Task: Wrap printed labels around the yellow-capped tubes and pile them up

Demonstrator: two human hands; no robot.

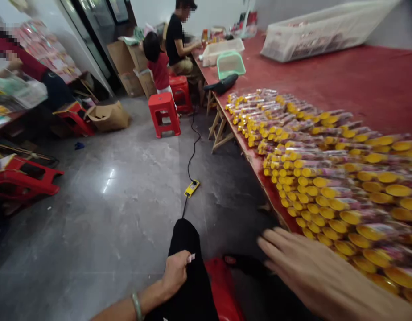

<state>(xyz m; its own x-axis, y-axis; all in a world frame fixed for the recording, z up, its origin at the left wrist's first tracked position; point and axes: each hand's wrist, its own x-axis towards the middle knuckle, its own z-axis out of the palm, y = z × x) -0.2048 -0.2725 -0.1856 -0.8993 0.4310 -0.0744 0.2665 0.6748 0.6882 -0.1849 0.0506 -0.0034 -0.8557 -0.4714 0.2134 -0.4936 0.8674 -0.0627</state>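
Note:
My left hand [176, 273], with a pale bangle at the wrist, rests over my dark-clothed leg. Its fingers are closed around a small pale piece [191, 257], only the tip of which sticks out; its kind is too small to tell. My right hand [302, 261] is stretched out and slightly blurred, fingers straight and holding nothing that I can see. It hovers by the table edge, in front of a big stack of clear tubes with yellow round ends [321, 200]. Whether it touches them I cannot tell.
The red-topped table [329, 73] carries a white crate [313, 38], a green basket [231, 64] and a dark object [222, 84]. A yellow power strip [191, 189] with a black cord lies on the floor. Red stools [162, 107], cardboard boxes [130, 67] and several people are farther off.

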